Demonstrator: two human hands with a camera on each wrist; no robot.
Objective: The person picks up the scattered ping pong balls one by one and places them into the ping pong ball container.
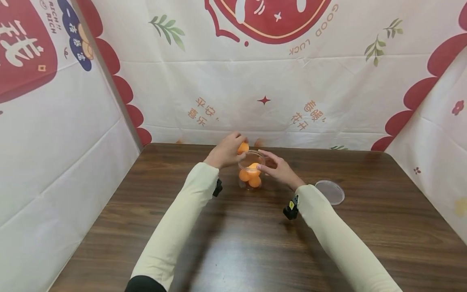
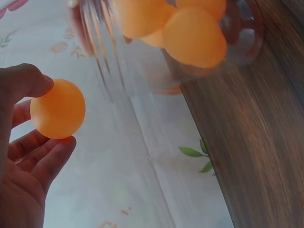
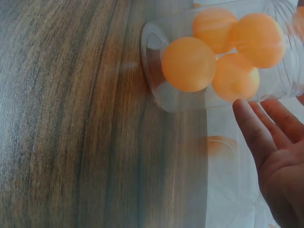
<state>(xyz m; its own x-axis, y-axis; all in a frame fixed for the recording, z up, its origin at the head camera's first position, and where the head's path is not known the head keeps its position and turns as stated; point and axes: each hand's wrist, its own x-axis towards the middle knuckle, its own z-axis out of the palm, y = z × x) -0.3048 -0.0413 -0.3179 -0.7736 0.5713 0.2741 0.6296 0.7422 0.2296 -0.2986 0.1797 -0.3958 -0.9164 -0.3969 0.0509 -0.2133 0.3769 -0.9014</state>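
Observation:
A clear plastic jar (image 1: 250, 188) stands upright on the table near its far edge, with several orange balls (image 3: 189, 64) inside, the size of ping-pong balls. My left hand (image 1: 229, 150) pinches another orange ball (image 2: 58, 109) between thumb and fingertips, just left of the jar's open mouth (image 1: 251, 151). On the other side, my right hand (image 1: 279, 168) holds the jar near its rim, the thumb at the front and a finger reaching round the back. Part of that hand is cut off in the right wrist view.
To the right of the jar, a round clear lid (image 1: 330, 192) lies flat on the brown wooden table (image 1: 233, 255), close to the right sleeve. A white printed cloth (image 1: 233, 89) hangs behind the table's far edge, with more cloth at both sides.

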